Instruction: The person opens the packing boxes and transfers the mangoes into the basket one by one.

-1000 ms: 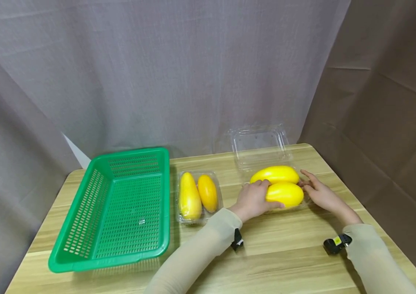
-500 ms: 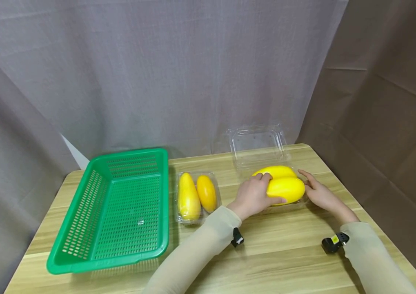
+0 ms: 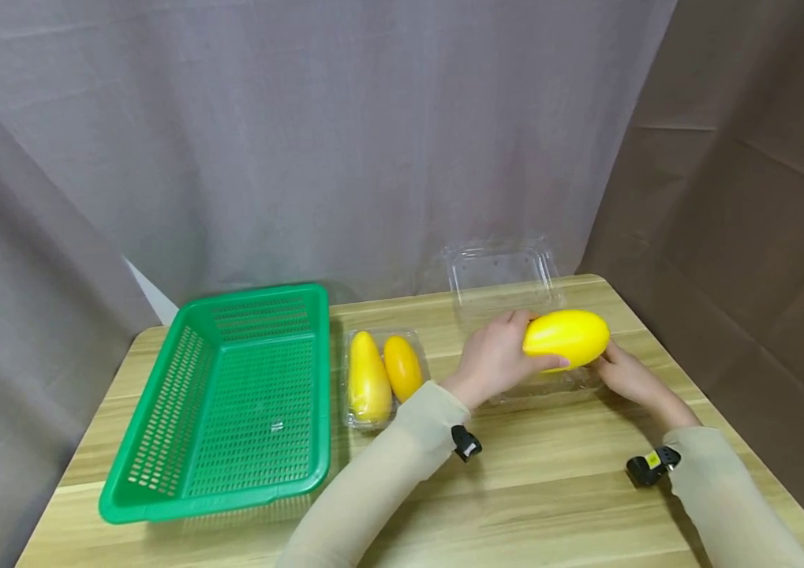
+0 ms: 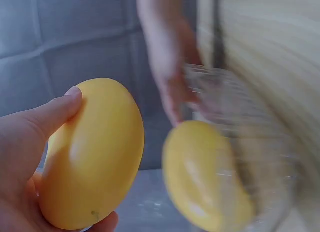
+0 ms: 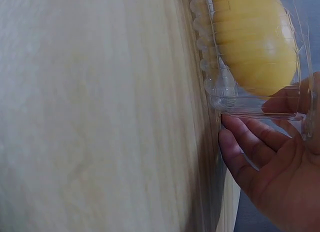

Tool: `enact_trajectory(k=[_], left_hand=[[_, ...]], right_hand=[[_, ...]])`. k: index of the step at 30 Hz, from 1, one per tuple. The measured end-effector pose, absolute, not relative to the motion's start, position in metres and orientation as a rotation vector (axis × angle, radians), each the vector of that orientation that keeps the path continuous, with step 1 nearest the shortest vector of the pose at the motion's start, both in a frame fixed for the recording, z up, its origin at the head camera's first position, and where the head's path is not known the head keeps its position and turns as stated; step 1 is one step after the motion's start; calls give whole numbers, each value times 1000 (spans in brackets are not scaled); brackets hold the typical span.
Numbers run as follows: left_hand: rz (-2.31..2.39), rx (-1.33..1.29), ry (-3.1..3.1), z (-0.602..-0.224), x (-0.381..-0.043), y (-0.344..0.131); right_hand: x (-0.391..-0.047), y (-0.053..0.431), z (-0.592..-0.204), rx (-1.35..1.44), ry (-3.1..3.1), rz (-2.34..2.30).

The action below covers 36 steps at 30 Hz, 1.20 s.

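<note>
My left hand [image 3: 490, 359] holds a smooth yellow oval fruit [image 3: 568, 335], thumb on its near side and fingers beneath. In the left wrist view, a second yellow fruit [image 4: 192, 167] lies in a clear plastic clamshell box [image 3: 544, 384]; in the head view the raised fruit and left hand hide it. My right hand [image 3: 632, 379] grips the right end of this box. The right wrist view shows fingers against the outside of the end wall, and one finger [image 5: 285, 103] seen through the plastic near the fruit. The lid [image 3: 501, 272] stands open at the back.
Left of the hands, another clear box [image 3: 402, 418] holds a long yellow fruit [image 3: 369, 379] and a shorter orange-yellow one [image 3: 403, 367]. Farther left stands a green plastic basket [image 3: 322, 379]. Curtains rise behind the wooden table [image 3: 515, 497] and along its right side.
My left hand has raised the nearer yellow fruit out of the box, upward and to the right. The right hand has stayed by the box's right end.
</note>
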<state>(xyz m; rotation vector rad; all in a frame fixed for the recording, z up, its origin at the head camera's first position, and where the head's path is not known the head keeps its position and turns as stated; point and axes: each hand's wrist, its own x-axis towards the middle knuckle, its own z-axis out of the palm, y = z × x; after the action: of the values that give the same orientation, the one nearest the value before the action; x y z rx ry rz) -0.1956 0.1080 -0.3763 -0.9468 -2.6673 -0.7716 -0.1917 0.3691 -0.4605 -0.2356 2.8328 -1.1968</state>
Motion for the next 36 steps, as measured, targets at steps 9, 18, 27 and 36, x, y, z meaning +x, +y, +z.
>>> enact_trajectory(k=[9, 18, 27, 36], left_hand=[[-846, -1019, -2533, -327, -194, 105], [-767, -1039, -2567, -297, -199, 98], [-847, -999, -2678, -283, -212, 60], [-774, -927, -2719, -274, -231, -6]], right_hand=[[-193, 370, -460, -273, 2802, -1222], [-191, 366, -458, -193, 2812, -1128], [-194, 360, -461, -169, 2812, -1119], [-198, 361, -461, -160, 2817, -1134]])
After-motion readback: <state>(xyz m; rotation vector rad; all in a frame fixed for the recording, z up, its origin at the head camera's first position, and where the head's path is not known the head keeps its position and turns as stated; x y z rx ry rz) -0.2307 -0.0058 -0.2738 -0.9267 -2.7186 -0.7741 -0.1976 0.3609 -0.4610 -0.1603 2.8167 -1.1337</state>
